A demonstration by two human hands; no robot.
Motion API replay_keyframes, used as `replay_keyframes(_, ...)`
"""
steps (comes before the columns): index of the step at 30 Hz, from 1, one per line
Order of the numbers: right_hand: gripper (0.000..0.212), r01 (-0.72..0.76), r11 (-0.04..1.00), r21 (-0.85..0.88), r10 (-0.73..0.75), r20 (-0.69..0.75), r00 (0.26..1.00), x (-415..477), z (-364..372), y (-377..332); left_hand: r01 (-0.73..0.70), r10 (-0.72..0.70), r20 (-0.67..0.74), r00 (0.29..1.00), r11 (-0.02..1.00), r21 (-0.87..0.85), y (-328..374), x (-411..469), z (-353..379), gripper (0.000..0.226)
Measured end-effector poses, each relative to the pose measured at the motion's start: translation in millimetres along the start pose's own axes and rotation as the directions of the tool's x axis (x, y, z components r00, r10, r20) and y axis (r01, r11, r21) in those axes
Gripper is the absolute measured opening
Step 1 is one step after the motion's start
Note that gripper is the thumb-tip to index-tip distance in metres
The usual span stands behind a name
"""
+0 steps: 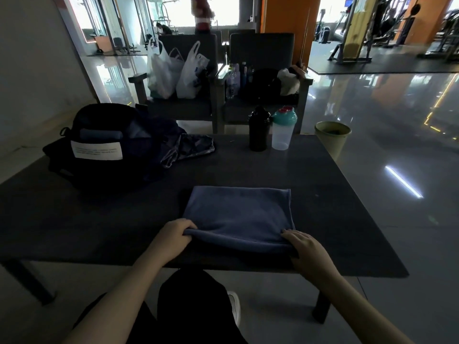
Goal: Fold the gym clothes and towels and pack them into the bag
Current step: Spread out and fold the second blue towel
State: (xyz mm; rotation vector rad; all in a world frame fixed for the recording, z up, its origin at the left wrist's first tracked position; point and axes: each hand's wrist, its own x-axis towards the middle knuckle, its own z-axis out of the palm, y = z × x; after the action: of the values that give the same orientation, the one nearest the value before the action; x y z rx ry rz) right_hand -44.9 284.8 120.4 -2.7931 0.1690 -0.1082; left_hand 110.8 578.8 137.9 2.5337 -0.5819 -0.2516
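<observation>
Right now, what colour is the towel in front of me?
The towel is plain slate blue, seen best in the head view.

Dim gym; glossy grey floor (372, 115), orange pillar (285, 13), two dark chairs (260, 50), bright windows (223, 8) behind, dark table (99, 219).
</observation>
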Motion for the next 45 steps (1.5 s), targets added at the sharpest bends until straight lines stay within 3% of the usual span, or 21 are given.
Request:
replay_keyframes(3,0.034,-0.133,0.973,0.190,0.143,-0.040,0.989,14,6,3,0.088,-0.091,-0.026,0.995,0.990,-0.109,2,10,-7,0.017)
replay_keyframes(4,0.029,-0.265,0.933,0.243,0.275,-0.006,0.961,25,4,3,0.113,-0.119,-0.032,0.992,0.983,-0.145,2,15,-9,0.013)
replay_keyframes(6,0.022,-0.544,0.801,0.249,0.530,0.125,0.839,42,-3,2,0.141,-0.159,-0.057,0.986,0.961,-0.238,3,23,-13,0.006)
replay_keyframes(7,0.019,-0.508,0.794,0.334,0.502,0.111,0.858,49,-4,5,0.144,-0.174,-0.081,0.981,0.947,-0.288,4,28,-14,0.004)
replay_keyframes(9,0.011,-0.246,0.724,0.644,0.382,-0.078,0.921,50,-13,5,0.130,-0.206,-0.154,0.966,0.908,-0.399,7,38,-17,0.006)
replay_keyframes(11,0.013,-0.167,0.624,0.763,0.425,-0.152,0.892,51,-25,4,0.139,-0.262,-0.206,0.943,0.870,-0.473,14,51,-20,0.008)
replay_keyframes(17,0.017,-0.322,0.629,0.708,0.578,-0.148,0.802,103,-16,8,0.212,-0.360,-0.211,0.909,0.834,-0.509,25,99,-15,0.028)
replay_keyframes(21,0.020,-0.493,0.689,0.532,0.636,-0.115,0.763,122,-6,17,0.307,-0.442,-0.148,0.885,0.791,-0.530,28,121,-5,0.034)
replay_keyframes(24,0.019,-0.529,0.665,0.527,0.665,-0.095,0.741,124,-4,15,0.299,-0.391,-0.045,0.919,0.768,-0.566,26,115,7,0.045)
replay_keyframes(26,0.023,-0.513,0.661,0.548,0.659,-0.098,0.745,115,-7,6,0.269,-0.357,-0.070,0.932,0.805,-0.529,23,105,14,0.051)
replay_keyframes(28,0.029,-0.481,0.665,0.571,0.647,-0.119,0.753,102,-8,-5,0.247,-0.354,-0.145,0.924,0.842,-0.479,20,98,18,0.047)
replay_keyframes(33,0.014,-0.410,0.686,0.601,0.643,-0.238,0.728,97,-5,-7,0.155,-0.280,-0.247,0.928,0.891,-0.427,25,102,12,0.023)
replay_keyframes(36,0.011,-0.426,0.658,0.621,0.672,-0.230,0.703,108,-11,1,0.148,-0.247,-0.274,0.929,0.930,-0.338,26,107,7,0.001)
replay_keyframes(42,0.008,-0.516,0.582,0.629,0.723,-0.109,0.682,117,-5,17,0.267,-0.361,-0.249,0.899,0.901,-0.342,19,117,13,0.009)
replay_keyframes(45,0.011,-0.503,0.703,0.502,0.668,-0.224,0.710,118,-5,12,0.347,-0.403,-0.239,0.884,0.906,-0.243,25,116,15,0.011)
